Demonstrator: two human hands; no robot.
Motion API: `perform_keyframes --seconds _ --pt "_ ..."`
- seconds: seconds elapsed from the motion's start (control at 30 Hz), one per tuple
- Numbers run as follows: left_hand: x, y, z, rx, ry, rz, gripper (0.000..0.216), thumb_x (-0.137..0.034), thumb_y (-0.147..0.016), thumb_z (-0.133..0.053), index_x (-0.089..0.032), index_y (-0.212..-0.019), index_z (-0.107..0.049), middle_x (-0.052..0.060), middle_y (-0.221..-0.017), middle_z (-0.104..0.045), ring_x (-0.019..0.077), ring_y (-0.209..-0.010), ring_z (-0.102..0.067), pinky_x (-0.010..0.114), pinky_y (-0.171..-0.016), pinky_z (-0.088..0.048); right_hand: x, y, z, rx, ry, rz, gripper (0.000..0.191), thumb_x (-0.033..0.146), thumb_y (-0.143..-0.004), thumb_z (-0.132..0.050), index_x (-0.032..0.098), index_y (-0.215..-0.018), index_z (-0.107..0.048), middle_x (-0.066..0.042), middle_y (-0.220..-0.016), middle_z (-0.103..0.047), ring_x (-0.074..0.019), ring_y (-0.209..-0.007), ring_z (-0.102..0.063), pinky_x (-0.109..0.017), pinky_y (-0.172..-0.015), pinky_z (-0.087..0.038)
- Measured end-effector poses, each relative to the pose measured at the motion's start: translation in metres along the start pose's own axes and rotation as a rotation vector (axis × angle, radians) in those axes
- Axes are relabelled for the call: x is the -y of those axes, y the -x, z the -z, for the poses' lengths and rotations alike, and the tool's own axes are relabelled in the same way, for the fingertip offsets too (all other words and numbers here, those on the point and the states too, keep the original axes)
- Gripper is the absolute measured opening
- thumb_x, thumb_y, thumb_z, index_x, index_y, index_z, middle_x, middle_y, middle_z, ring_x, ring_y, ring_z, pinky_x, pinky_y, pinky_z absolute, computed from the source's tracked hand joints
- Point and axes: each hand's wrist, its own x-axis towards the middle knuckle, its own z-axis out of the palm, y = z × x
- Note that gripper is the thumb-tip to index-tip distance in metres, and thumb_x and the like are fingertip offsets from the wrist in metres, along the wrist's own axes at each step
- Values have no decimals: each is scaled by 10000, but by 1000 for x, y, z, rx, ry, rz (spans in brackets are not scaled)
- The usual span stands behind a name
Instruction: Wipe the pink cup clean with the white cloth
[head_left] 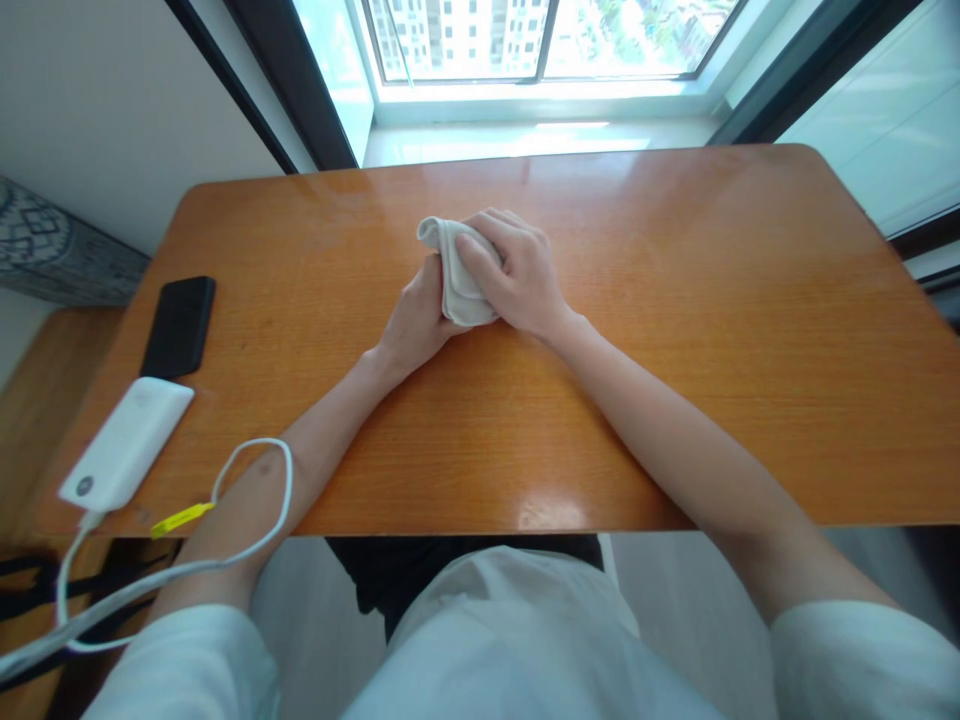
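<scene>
A folded white cloth (463, 275) is held between my two hands over the far middle of the wooden table (712, 350). My left hand (421, 310) grips it from the left and below, with most of its fingers hidden behind the cloth. From the right, my right hand (517, 265) closes over it, the thumb lying across its front face and the other fingers wrapped over the top. One corner of the cloth curls out at the upper left.
A black phone (178, 327) lies near the table's left edge. Just in front of it is a white power bank (127, 445), whose white cable (187, 568) with a yellow tag (180, 520) loops over my left forearm. Beyond the far edge is a window (540, 45).
</scene>
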Motion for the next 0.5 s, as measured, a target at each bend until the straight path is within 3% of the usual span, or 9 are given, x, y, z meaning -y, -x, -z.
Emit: perform_keyframes --seconds 0.13,0.23,0.37,0.5 --pt "9 1 -4 -30 -12 2 611 -551 -854 -937 -282 -1205 -516 37 -1079 -727 275 -934 -741 409 -804 -573 -29 5 -15 -165 -398 -154 652 837 -1089 -330 300 -867 -627 -24 -847 -631 -242 -858 -607 -408 -812 -552" --pt "13 1 -6 -38 5 3 574 -497 -855 -935 -286 -1184 -514 20 -1032 -719 254 -891 -728 377 -774 -549 -46 7 -30 -244 -540 -254 706 923 -1029 -345 286 -791 -537 -7 -786 -543 -225 -811 -568 -397 -786 -555" --pt "14 2 -4 -55 11 -3 565 -514 -842 -936 -287 -1157 -526 20 -1002 -725 246 -857 -713 358 -729 -527 -53 6 -35 -259 -574 -277 707 921 -1025 -373 273 -790 -533 0 -789 -541 -212 -811 -573 -381 -787 -556" --pt "10 2 0 -55 28 4 569 -636 -851 -915 -296 -1132 -556 37 -1000 -746 261 -844 -716 384 -714 -538 -32 7 -18 -178 -365 -164 631 766 -1134 -304 277 -886 -616 -25 -868 -660 -236 -896 -652 -407 -898 -565"
